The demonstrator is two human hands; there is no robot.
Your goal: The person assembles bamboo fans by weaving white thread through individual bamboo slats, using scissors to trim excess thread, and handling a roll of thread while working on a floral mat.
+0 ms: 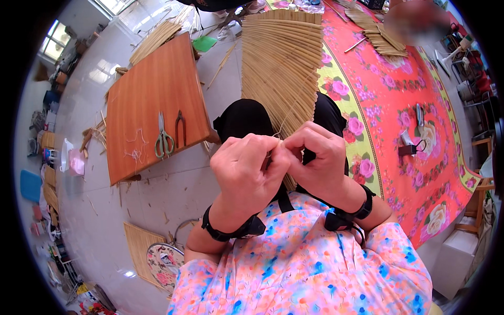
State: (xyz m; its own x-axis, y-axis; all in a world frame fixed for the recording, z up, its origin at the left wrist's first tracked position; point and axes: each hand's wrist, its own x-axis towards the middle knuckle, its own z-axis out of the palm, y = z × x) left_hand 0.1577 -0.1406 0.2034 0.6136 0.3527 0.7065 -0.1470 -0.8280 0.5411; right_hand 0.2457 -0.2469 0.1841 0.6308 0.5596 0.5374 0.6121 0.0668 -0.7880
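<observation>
My left hand (242, 167) and my right hand (319, 157) meet fingertip to fingertip in front of my body. Both are closed in a pinch on a thin pale thread (287, 118). From my fingers the thread runs up onto a fan-like mat (281, 58) of tan reed or bamboo strips, which lies across my lap and reaches away from me. The thread's short end between the fingertips is too small to make out.
A wooden board-like low table (147, 89) on the left bears green-handled scissors (164, 139), dark pliers (180, 128) and loose thread (137, 149). To the right spreads a red floral cloth (388, 126) with strip bundles (380, 37) and a black clip (412, 148). Strip scraps litter the floor.
</observation>
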